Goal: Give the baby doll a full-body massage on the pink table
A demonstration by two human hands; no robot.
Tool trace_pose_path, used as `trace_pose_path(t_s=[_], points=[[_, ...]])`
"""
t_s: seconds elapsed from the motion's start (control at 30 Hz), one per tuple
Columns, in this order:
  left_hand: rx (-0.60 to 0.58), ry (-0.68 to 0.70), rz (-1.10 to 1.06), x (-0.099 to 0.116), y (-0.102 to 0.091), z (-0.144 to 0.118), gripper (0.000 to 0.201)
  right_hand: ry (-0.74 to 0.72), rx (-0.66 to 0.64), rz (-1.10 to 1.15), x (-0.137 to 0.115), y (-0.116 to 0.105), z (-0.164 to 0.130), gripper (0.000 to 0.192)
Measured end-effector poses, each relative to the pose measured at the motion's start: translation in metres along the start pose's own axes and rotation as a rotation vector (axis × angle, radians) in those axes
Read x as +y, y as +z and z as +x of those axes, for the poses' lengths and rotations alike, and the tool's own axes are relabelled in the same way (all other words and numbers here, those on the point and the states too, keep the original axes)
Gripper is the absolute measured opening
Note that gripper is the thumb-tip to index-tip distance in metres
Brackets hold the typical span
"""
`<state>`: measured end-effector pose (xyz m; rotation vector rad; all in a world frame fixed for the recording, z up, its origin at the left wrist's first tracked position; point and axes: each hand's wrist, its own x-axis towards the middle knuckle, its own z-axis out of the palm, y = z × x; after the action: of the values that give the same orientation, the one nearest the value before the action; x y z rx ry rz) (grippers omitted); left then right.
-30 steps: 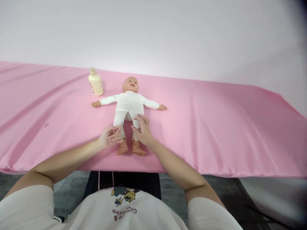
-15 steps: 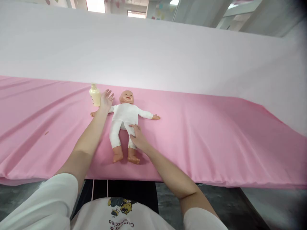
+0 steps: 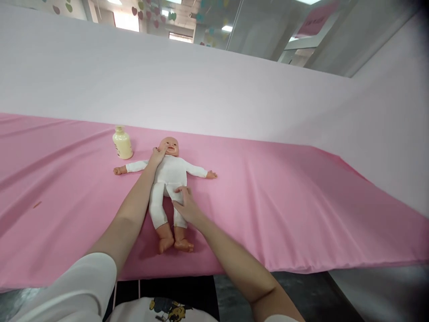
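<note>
A baby doll (image 3: 171, 172) in a white long-sleeved suit lies on its back on the pink cover, arms spread and bare feet toward me. My left hand (image 3: 158, 156) is at the side of the doll's head and neck, fingers stretched out and partly hidden against it; it shows no closed grip. Around the doll's thigh on the right, the thumb and fingers of my right hand (image 3: 187, 206) are curved, holding the leg. Up and left of the doll stands a pale yellow pump bottle (image 3: 123, 144), apart from both hands.
The pink cover (image 3: 268, 201) is creased and hangs over the front edge. A white wall panel (image 3: 201, 89) rises behind it, with glass and heart stickers above. A small brownish strip (image 3: 37, 205) lies at the left.
My left hand has moved from beside the bottle to the doll's head, uncovering the bottle and the doll's arm. My right hand stays on the leg. The camera view has shifted and tilted slightly.
</note>
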<state>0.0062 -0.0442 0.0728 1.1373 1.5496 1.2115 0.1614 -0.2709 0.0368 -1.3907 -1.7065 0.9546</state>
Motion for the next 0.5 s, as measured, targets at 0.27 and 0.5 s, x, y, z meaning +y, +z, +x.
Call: trace_pose_path(t_s=[0.27, 0.5], points=[[-0.052, 0.001, 0.156, 0.001, 0.001, -0.005, 0.082, 0.013, 0.015, 0.059, 0.002, 0.004, -0.002, 0.035], [-0.031, -0.032, 0.066, 0.005, -0.006, -0.013, 0.085, 0.055, 0.076, 0.206, 0.008, 0.004, -0.002, 0.050]])
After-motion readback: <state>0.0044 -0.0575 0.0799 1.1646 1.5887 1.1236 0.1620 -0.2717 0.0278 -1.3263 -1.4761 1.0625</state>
